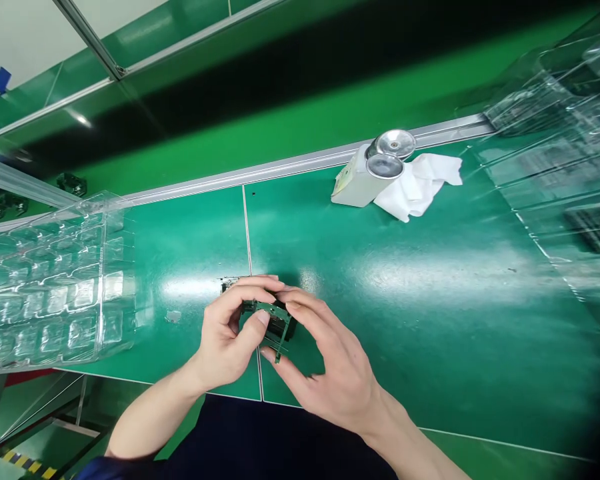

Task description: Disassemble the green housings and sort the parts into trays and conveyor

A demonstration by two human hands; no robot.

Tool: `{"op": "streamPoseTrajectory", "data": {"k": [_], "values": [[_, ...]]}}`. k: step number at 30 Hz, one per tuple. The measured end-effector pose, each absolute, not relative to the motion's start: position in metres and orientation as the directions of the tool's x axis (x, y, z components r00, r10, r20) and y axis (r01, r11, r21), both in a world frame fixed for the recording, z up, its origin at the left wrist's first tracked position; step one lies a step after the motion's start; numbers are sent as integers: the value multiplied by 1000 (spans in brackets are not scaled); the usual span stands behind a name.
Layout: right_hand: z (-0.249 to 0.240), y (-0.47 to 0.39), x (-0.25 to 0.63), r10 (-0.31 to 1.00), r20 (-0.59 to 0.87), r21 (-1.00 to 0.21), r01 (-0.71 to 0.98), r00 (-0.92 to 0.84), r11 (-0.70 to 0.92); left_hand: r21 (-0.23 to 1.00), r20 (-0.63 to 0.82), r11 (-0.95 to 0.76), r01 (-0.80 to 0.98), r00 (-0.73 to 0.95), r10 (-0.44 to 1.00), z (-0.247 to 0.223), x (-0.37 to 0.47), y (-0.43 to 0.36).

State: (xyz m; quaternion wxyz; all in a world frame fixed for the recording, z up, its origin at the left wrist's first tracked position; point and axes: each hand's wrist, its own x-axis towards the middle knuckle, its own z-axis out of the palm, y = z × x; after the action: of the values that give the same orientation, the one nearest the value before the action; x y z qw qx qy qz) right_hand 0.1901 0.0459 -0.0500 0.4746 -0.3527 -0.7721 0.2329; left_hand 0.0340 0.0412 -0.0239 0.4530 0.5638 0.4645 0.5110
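Note:
Near the front edge of the green table, a small dark green and black part (281,319) is held between both hands. My left hand (233,333) is closed on its left side, with the thumb pressed on its top face. On the right, my right hand (330,360) grips the same part, fingertips at its upper edge and thumb at its lower end. Just behind my left fingers, a small circuit-board-like piece (226,283) lies on the table, mostly hidden by the hand.
A clear compartment tray (45,293) sits at the left. At the back stand a white bottle (353,181) with a metal dish top (385,166) and crumpled white cloth (423,183). Clear plastic trays (570,147) are stacked at the right. A metal rail (290,165) runs along the back.

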Motion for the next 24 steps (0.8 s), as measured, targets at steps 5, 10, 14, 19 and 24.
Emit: {"op": "streamPoseTrajectory", "data": {"k": [5,10,14,19,24], "values": [[-46,45,192,722,591,-651,317,-360,690,991,128,-129,23,12,992,-22,33,36],[-48,51,191,681,611,-631,271,-403,727,965,181,-179,190,8,983,-21,26,32],[-58,62,201,741,526,-644,373,-418,668,882,333,-286,375,-65,941,-28,-6,32],[-77,73,213,865,288,-600,627,-411,497,895,132,-112,431,-17,991,-50,-54,25],[-85,72,191,848,219,-599,620,-482,507,813,-23,-19,581,64,998,-77,-49,22]]}}
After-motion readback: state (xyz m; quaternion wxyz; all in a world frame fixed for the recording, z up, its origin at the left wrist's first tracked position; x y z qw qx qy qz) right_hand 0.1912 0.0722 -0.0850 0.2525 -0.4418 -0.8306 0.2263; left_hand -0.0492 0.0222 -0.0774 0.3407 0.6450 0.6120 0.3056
